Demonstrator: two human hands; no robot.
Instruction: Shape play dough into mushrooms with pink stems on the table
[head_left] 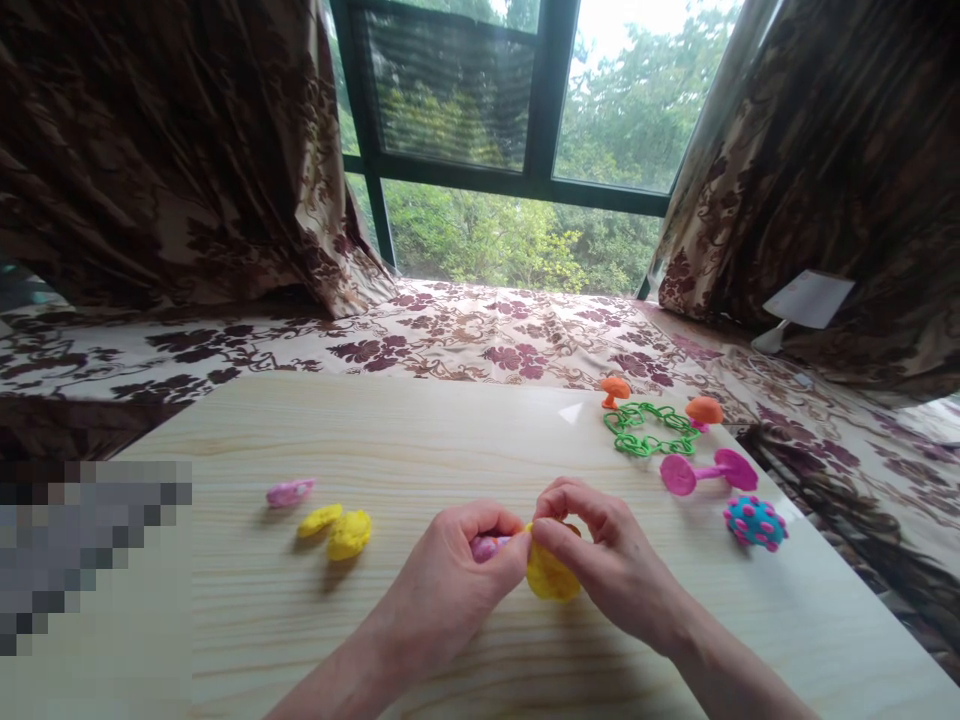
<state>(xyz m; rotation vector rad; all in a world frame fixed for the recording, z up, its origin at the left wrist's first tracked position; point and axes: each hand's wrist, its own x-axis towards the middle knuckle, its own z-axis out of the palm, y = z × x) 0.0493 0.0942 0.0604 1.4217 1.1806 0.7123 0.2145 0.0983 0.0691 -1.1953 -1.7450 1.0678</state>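
Observation:
My left hand [461, 575] is closed around a pink lump of modelling clay [487, 547], with a bit of orange showing beside it. Its fingertips meet those of my right hand [611, 560], which pinches a rounded piece of yellow modelling clay [553, 578]. Both hands are just above the table, and the fingers hide where the pink and yellow pieces meet. To the left lie two joined or touching yellow clay lumps [349, 535] and a small pink clay piece [290, 492].
On the table [420, 430], at the right, are a green clay chain ring [626, 442], two orange mushroom shapes [615, 390], a magenta dumbbell shape [703, 474] and a blue ball with pink dots [756, 523]. A white lamp [810, 298] stands on the floral cloth [480, 335] behind.

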